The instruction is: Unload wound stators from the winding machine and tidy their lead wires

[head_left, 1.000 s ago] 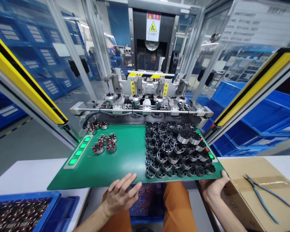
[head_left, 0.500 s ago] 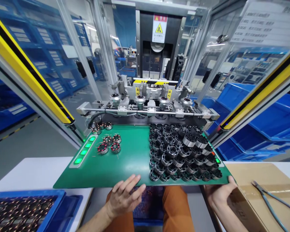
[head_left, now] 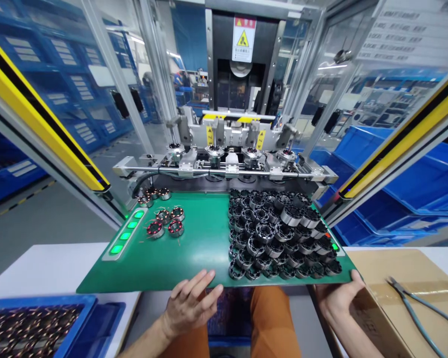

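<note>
My left hand [head_left: 192, 303] rests at the front edge of the green work plate [head_left: 201, 248], its fingers extended and holding nothing. At the plate's right front corner is my right hand [head_left: 339, 296], thumb on top and the other fingers hidden beneath the edge. Black slotted stator cores [head_left: 265, 231] are stacked on the right half of the plate. Several copper-wound stators [head_left: 175, 228] lie at the left. Behind the plate, a machine fixture [head_left: 231, 164] carries ring parts on its stations.
A blue bin of wound parts [head_left: 30, 323] stands at the lower left. Pliers [head_left: 406, 293] lie on a cardboard box [head_left: 429, 273] at the right. Yellow-and-black posts [head_left: 48, 114] flank the machine; blue crates [head_left: 403, 164] are stacked behind the right one.
The view has shifted slightly. Both hands keep nearly the same positions at the plate's edge, and the parts on the plate have not moved.
</note>
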The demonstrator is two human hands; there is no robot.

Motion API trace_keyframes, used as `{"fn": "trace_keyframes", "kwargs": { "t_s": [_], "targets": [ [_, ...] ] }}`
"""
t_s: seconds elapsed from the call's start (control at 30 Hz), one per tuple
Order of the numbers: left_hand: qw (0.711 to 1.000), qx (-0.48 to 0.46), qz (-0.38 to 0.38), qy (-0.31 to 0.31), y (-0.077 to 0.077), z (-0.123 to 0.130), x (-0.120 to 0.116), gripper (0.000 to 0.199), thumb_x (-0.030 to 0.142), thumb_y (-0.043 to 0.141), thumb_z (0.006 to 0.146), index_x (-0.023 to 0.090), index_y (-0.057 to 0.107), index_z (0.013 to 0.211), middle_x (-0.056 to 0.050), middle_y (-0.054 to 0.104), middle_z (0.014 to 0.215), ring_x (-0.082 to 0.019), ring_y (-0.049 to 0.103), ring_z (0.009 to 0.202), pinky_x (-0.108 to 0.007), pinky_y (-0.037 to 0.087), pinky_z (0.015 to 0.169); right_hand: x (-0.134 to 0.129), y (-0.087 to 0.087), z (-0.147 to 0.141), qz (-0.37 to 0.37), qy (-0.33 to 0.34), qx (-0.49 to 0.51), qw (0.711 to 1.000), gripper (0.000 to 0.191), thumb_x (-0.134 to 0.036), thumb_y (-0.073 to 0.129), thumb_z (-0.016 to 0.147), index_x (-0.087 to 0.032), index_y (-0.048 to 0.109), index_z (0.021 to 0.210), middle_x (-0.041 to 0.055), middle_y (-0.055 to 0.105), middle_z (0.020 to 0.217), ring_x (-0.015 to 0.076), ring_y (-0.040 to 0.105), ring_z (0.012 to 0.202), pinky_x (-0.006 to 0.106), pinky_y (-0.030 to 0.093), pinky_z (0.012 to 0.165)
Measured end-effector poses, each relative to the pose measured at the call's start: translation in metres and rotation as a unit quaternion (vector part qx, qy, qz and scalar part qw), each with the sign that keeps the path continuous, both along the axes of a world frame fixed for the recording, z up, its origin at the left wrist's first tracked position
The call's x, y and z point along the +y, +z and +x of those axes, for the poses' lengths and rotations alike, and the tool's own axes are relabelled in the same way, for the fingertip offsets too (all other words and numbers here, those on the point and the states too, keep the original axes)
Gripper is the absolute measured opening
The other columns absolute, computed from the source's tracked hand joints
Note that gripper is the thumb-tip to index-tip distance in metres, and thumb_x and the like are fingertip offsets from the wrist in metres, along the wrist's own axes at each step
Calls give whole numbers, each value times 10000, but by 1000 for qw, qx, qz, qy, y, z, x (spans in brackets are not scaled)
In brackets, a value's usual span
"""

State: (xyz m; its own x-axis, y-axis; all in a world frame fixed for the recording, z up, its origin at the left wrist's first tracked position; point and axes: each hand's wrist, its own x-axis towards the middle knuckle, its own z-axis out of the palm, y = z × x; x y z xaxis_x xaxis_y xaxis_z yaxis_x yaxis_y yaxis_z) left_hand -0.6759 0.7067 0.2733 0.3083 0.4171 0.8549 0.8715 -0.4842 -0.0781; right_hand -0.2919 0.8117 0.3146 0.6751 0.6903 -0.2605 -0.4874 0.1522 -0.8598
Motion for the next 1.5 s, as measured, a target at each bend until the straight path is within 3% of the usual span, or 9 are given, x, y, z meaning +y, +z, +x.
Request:
{"fn": "trace_keyframes", "kwargs": {
  "t_s": [0.17,0.5,0.7,0.97,1.23,1.5],
  "targets": [
    [1000,-5,-1,-4,2,0,1,286,293,845,917,351,776,1187,21,802,1382,-151,706,1278,-351,322,1330,-1,-1,1,-8,16,0,1000,733,-739,629,812,-249,760,1341,75,811,1341,352,722,1282,520,666,987],
    [1000,-6,2,0,3,1,1,290,294,839,927,341,775,1206,3,819,1300,-158,703,1259,-363,304,1343,0,0,-1,-5,19,27,999,717,-719,633,797,-230,767,1305,86,816,1325,363,726,1288,550,677,1012],
    [1000,-6,7,-7,7,2,3,255,276,801,958,314,763,1207,-18,829,1250,-164,704,1248,-367,310,1335,2,-4,2,-1,12,21,1000,706,-690,618,807,-230,766,1321,60,829,1296,322,748,1234,481,691,947],
    [1000,-7,10,-7,8,2,4,219,281,784,986,310,756,1201,-21,833,1219,-168,708,1215,-370,334,1305,0,-5,3,-10,24,18,999,729,-720,636,780,-225,780,1296,81,830,1288,320,747,1179,388,652,725],
    [1000,-6,7,-11,-2,-1,4,266,292,831,951,314,772,1209,-21,823,1283,-173,708,1255,-383,356,1279,-1,-1,1,-10,25,23,999,730,-727,656,762,-225,784,1277,85,824,1306,333,732,1232,438,680,836],
    [1000,0,4,-10,-1,-2,2,284,285,844,930,326,779,1203,-6,807,1333,-167,701,1281,-379,336,1308,-1,0,1,-6,24,30,999,724,-724,669,757,-217,774,1263,101,823,1307,366,717,1308,546,686,1001]
  ]
}}
